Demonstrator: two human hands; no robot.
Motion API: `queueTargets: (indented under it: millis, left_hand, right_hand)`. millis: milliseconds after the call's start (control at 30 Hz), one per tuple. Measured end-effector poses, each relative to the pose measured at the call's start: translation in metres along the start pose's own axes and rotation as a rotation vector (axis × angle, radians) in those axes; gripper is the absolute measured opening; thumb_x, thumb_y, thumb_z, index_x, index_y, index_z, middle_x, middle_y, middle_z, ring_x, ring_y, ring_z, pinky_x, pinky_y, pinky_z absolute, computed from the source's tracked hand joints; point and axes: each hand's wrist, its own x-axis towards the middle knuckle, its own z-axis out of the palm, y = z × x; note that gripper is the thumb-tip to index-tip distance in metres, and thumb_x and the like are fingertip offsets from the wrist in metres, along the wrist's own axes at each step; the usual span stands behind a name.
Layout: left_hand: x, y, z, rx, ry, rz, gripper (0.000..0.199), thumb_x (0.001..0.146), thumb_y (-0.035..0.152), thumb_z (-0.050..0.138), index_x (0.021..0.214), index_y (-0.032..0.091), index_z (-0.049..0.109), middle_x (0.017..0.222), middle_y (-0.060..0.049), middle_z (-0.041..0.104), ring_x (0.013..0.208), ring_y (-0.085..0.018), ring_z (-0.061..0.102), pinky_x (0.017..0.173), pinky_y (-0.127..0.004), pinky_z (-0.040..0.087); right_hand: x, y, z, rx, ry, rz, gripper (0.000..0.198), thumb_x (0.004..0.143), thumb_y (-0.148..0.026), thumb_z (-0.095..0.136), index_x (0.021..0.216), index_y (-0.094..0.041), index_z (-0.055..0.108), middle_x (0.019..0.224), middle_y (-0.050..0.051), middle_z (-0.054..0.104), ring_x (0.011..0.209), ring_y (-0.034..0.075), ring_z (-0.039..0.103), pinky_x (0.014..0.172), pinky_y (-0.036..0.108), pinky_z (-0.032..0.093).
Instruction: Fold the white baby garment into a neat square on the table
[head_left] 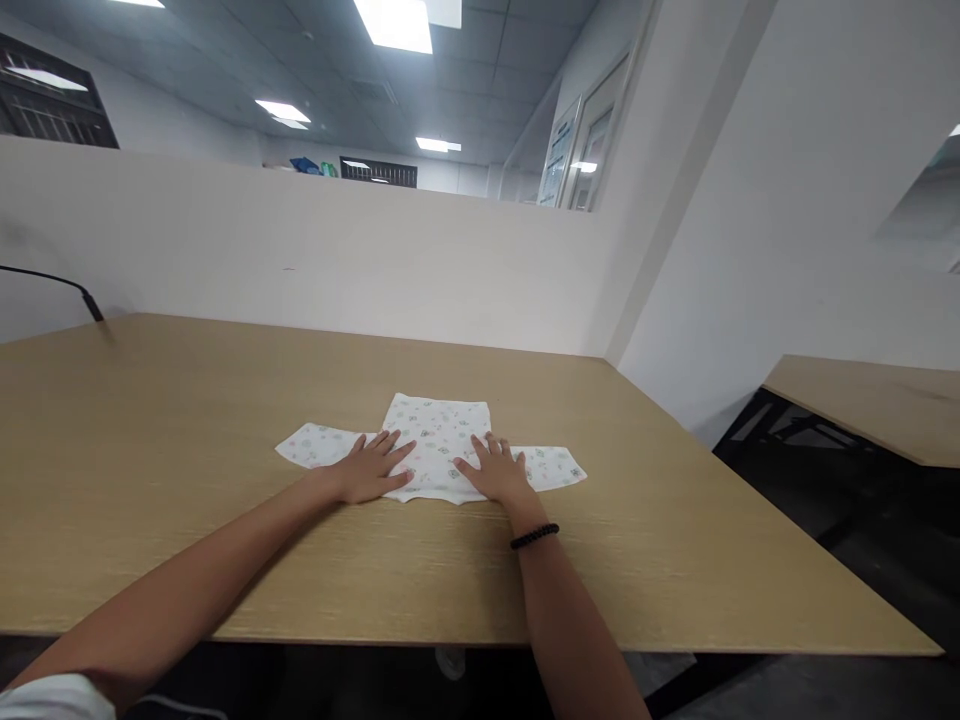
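A small white long-sleeved baby top (pixel 439 425) with a faint printed pattern lies flat on the wooden table. Its body points away from me and its sleeves stretch out to both sides. My left hand (pixel 369 468) rests palm down with fingers spread, over the place where the left-side sleeve meets the body. On the opposite side, my right hand (pixel 496 470) presses flat on the fabric in the same way, its fingers apart. A black beaded bracelet (pixel 535 536) circles my right wrist. Parts of the cloth under both palms are hidden.
The light wooden table (pixel 360 580) ends at a low white partition (pixel 375 260) at the back. A black cable (pixel 90 303) hangs over its far left corner. Beyond a gap on the right stands another wooden table (pixel 877 405) with dark legs.
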Motion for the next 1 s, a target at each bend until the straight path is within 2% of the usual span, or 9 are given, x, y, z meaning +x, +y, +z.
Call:
queueTargets:
  millis: [100,167,233,300,433,533,733,833,1000]
  left_hand:
    - [-0.002,0.002,-0.005,0.023,0.065,0.016,0.075,0.088,0.073,0.024,0.144,0.026,0.041,0.147,-0.016,0.04,0.138,-0.034,0.031,0.11,-0.054,0.017]
    - [-0.001,0.001,-0.004,0.013,0.127,0.013,0.072,0.089,0.072,0.023,0.141,0.027,0.044,0.14,-0.014,0.049,0.132,-0.032,0.039,0.11,-0.053,0.019]
    - [0.001,0.0,0.0,0.003,0.191,0.005,0.072,0.09,0.07,0.021,0.145,0.027,0.039,0.146,-0.013,0.043,0.136,-0.032,0.034,0.111,-0.054,0.015]
    - [0.005,-0.003,0.004,0.008,0.218,0.006,0.074,0.091,0.07,0.02,0.149,0.026,0.03,0.155,-0.012,0.028,0.143,-0.032,0.02,0.113,-0.055,0.009]
    - [0.007,-0.007,0.008,0.019,0.092,-0.002,0.081,0.09,0.072,0.019,0.152,0.02,0.023,0.158,-0.015,0.014,0.146,-0.031,0.011,0.114,-0.053,0.009]
    - [0.007,-0.008,0.005,0.026,0.037,-0.002,0.083,0.089,0.073,0.019,0.152,0.019,0.021,0.157,-0.015,0.012,0.146,-0.031,0.009,0.114,-0.052,0.01]
    - [0.006,-0.01,0.003,0.025,0.045,0.02,0.083,0.089,0.074,0.019,0.152,0.02,0.021,0.157,-0.015,0.013,0.146,-0.031,0.011,0.114,-0.051,0.012]
    - [0.006,-0.009,0.002,0.023,0.04,0.017,0.083,0.089,0.074,0.019,0.152,0.02,0.021,0.157,-0.015,0.013,0.146,-0.03,0.01,0.114,-0.053,0.012]
    - [0.006,-0.006,0.001,0.02,0.029,0.002,0.081,0.09,0.072,0.02,0.152,0.02,0.02,0.157,-0.014,0.011,0.147,-0.03,0.008,0.114,-0.052,0.01]
  right_hand:
    - [-0.002,0.0,-0.009,0.024,0.056,0.007,0.064,0.093,-0.065,0.027,0.14,-0.025,0.045,0.147,0.014,0.039,0.134,0.034,0.032,0.104,0.058,0.025]
    - [-0.003,0.002,-0.013,0.014,0.157,0.065,0.06,0.095,-0.06,0.028,0.132,-0.02,0.053,0.135,0.018,0.05,0.127,0.034,0.039,0.101,0.057,0.029]
    - [-0.004,0.007,-0.016,-0.027,0.269,0.164,0.055,0.096,-0.055,0.032,0.128,-0.015,0.055,0.13,0.021,0.053,0.125,0.035,0.04,0.1,0.059,0.027]
    - [-0.004,0.017,-0.018,-0.061,0.328,0.313,0.051,0.096,-0.047,0.037,0.129,-0.011,0.054,0.131,0.024,0.051,0.126,0.037,0.038,0.099,0.063,0.024]
    - [-0.004,0.041,-0.023,-0.031,0.266,0.659,0.053,0.093,-0.032,0.04,0.137,-0.002,0.044,0.137,0.033,0.041,0.128,0.044,0.033,0.094,0.07,0.022]
    - [-0.002,0.057,-0.024,0.032,0.234,0.77,0.055,0.088,-0.023,0.045,0.139,-0.001,0.041,0.134,0.035,0.043,0.124,0.045,0.039,0.09,0.07,0.027]
    - [-0.002,0.073,-0.027,0.275,0.372,0.724,0.048,0.077,-0.017,0.058,0.124,-0.006,0.053,0.114,0.028,0.059,0.114,0.039,0.053,0.089,0.059,0.039]
    - [0.0,0.077,-0.034,0.594,0.466,0.613,0.049,0.073,-0.02,0.063,0.119,-0.011,0.051,0.106,0.02,0.064,0.106,0.034,0.06,0.088,0.046,0.046]
    - [0.003,0.071,-0.044,1.199,0.522,0.373,0.05,0.073,-0.022,0.057,0.121,-0.021,0.042,0.094,0.004,0.063,0.081,0.018,0.065,0.066,0.026,0.053]
